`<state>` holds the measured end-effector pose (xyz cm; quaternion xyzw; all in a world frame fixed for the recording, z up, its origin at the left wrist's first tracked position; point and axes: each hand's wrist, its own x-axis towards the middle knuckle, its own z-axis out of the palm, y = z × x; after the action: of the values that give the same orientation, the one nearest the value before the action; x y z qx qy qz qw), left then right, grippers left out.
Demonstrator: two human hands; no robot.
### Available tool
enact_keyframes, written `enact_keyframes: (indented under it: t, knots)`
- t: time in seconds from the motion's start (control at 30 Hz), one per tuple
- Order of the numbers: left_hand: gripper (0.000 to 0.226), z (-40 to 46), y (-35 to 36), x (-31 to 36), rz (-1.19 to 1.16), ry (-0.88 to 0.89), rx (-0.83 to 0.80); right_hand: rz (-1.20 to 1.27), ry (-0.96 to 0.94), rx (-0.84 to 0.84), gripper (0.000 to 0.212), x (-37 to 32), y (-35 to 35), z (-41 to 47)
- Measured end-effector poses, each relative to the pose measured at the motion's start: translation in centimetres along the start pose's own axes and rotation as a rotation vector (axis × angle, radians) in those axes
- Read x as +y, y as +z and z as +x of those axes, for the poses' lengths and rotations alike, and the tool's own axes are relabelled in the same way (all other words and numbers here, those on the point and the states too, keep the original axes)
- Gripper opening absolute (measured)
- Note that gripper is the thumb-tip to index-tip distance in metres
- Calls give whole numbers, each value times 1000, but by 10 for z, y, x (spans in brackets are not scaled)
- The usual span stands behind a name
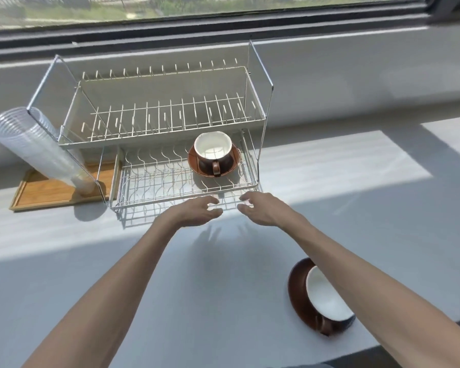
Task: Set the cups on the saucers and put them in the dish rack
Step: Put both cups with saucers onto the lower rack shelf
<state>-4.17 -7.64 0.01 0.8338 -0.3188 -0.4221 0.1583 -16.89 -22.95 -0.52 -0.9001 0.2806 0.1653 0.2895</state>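
Observation:
A brown cup with a white inside (213, 150) stands on a brown saucer (194, 166) at the right of the lower shelf of the wire dish rack (154, 187). A second brown cup (327, 298) rests on its saucer (296, 288) on the grey counter at the lower right, partly hidden by my right forearm. My left hand (197, 212) and my right hand (260, 208) hover side by side just in front of the rack's lower front edge. Both hold nothing, fingers apart and slightly curled.
A stack of clear plastic cups (35, 147) leans on a wooden tray (51, 192) left of the rack. The rack's upper shelf (165, 112) holds nothing. A window ledge (356, 62) runs behind. The counter's front edge (383, 346) lies near the second saucer.

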Motion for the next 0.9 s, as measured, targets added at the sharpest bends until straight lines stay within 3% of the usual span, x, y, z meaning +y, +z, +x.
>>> enact_keyframes:
  t: [0.17, 0.37, 0.7, 0.9]
  knots:
    - [54, -12, 34, 15, 396, 44, 81, -233, -38, 96, 48, 24, 12, -34]
    - [54, -21, 89, 36, 426, 192, 251, -157, 4, 265, 49, 66, 23, -74]
    - [53, -25, 165, 67, 187, 230, 142, 183, 282, 388, 49, 147, 50, -146]
    - [60, -31, 193, 73, -352, 83, -96, 409, 398, 439, 51, 169, 81, -171]
